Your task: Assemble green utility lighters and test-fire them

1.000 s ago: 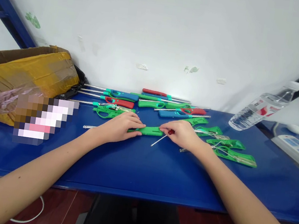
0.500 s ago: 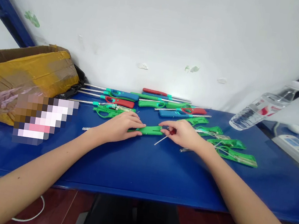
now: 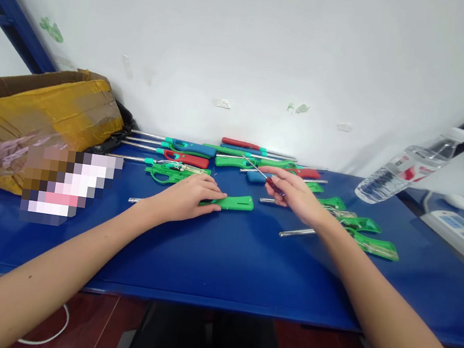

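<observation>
My left hand [image 3: 191, 197] grips a green gas lighter [image 3: 237, 203] lying on the blue table, its fingers wrapped over the middle. The lighter's slotted handle end points right and its metal tip shows left of my wrist. My right hand [image 3: 294, 193] is closed around the dark red handle of a screwdriver [image 3: 263, 174], whose thin shaft points up and left, clear of the lighter. Opened green lighter halves [image 3: 371, 244] with metal tubes lie beyond and right of my right hand. Left of centre, an opened green lighter [image 3: 165, 174] shows its inner parts.
Red, blue and green lighters [image 3: 192, 148] lie in rows along the wall. A taped cardboard box [image 3: 49, 119] stands at the left. On the right are a water bottle [image 3: 409, 167] and a white power strip [image 3: 460, 235]. The table's front edge [image 3: 214, 303] runs below.
My right hand has lifted off the lighter's handle end and moved slightly right, swinging the screwdriver from pointing down-left to up-left. My left hand stays on the lighter.
</observation>
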Tool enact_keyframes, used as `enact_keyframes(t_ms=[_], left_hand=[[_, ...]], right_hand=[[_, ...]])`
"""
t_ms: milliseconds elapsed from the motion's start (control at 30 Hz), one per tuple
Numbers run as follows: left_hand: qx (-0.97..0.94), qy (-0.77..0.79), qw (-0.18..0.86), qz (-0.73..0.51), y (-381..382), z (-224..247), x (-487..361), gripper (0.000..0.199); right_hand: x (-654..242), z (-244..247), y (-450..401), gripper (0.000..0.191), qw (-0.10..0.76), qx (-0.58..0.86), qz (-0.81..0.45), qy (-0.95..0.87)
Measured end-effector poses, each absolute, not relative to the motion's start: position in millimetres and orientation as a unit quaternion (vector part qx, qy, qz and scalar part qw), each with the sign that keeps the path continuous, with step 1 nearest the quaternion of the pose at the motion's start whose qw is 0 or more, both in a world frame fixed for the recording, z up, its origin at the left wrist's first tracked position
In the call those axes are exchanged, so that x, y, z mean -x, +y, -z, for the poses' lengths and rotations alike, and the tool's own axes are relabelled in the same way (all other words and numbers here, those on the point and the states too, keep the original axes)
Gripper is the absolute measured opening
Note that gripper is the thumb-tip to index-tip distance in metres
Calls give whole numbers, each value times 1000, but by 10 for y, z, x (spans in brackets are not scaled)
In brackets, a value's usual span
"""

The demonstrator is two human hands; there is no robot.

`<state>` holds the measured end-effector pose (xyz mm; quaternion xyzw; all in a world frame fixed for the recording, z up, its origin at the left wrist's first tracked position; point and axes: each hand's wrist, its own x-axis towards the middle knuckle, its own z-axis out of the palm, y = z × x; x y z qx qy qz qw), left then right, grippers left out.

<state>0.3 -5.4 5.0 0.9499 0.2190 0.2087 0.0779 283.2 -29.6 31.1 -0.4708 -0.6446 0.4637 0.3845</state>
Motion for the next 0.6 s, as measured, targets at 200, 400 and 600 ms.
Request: enact_keyframes(t_ms=[200,400,600], left_hand=[[-949,218,82,-214,-54,7,-23,31],[-947,232,60,-214,-76,131,-87,33],[-943,250,99,-197,-107,134,-92,39]], right_hand=[[-2843,-293,-237,29,545,457,-408,-572],[-2803,-272,-222,28,629,405,-416,-517],[-2717,-289,-301,34,599,393,-382,-584]])
